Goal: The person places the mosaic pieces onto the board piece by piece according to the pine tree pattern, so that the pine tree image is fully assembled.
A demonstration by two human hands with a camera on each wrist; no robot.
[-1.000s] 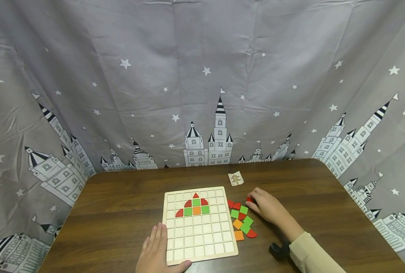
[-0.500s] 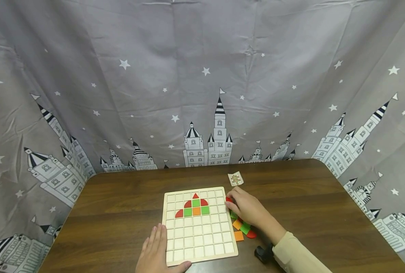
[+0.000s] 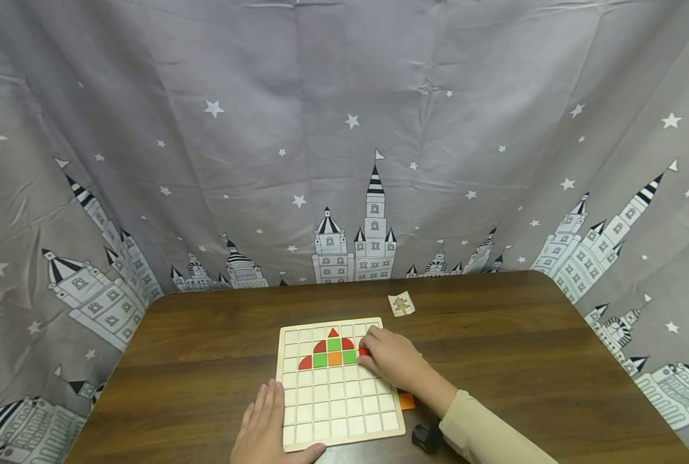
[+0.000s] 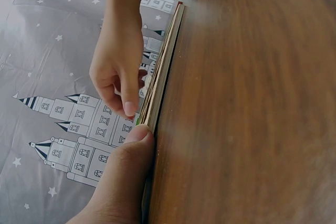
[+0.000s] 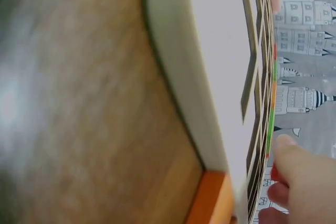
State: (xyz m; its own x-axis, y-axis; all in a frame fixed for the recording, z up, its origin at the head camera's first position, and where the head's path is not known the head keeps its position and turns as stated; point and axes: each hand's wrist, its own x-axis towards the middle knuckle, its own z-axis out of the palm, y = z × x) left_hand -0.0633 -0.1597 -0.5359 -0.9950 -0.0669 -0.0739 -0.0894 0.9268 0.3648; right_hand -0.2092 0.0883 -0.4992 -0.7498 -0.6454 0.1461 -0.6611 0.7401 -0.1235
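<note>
A pale wooden grid board point(image 3: 337, 409) lies flat on the table. Set into its upper cells are green squares, an orange square point(image 3: 334, 358), red rounded pieces and a red triangle point(image 3: 333, 333). My left hand point(image 3: 263, 425) rests along the board's left side with straight fingers, the thumb at the front edge. Over the right part of the grid my right hand point(image 3: 395, 358) pinches a small red piece point(image 3: 364, 351), just right of a green square point(image 3: 349, 357). The right wrist view also shows this red piece point(image 5: 274, 173), partly covered by the fingers.
An orange tile point(image 3: 406, 401) lies against the board's right edge; my right arm hides the other loose pieces. A small patterned card point(image 3: 401, 303) lies behind the board. Below my right wrist is a black device point(image 3: 426, 438). A grey castle-print curtain point(image 3: 344, 129) hangs behind the table.
My right hand has carried the red piece leftward from beside the loose pieces to over the board's right cells. The left hand and the board have stayed put.
</note>
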